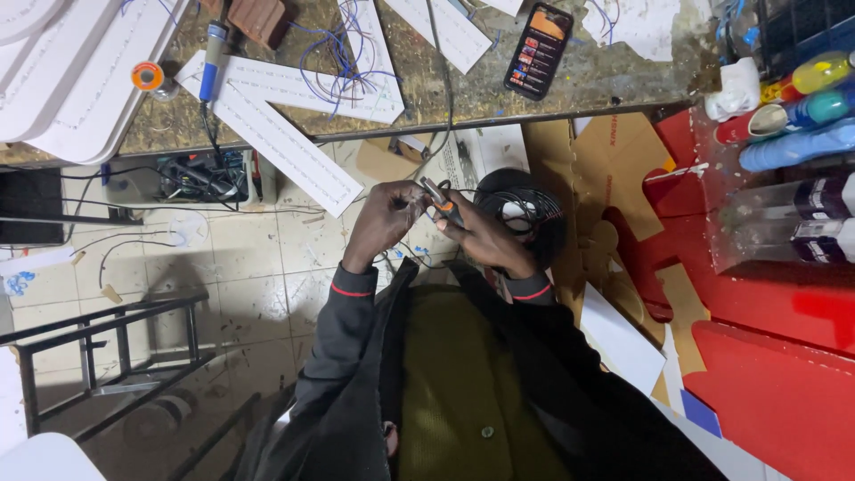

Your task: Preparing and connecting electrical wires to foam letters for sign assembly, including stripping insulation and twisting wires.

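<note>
Here both hands meet: left hand (385, 218) fingers curled, right hand (481, 236) fingers pinching orange-handled pliers (441, 203).

Pale tiled floor (249, 276), worn workbench (499, 89), dark metal stool frame (107, 347) at left.

A scuffed, stained workbench top (499, 85) carries matt white plastic strips (276, 134) and a glossy glass-faced phone (538, 51); below, dull dusty floor tiles (240, 267), raw brown cardboard (614, 169), glossy red sheet (775, 303), a black metal frame (107, 347)
</note>
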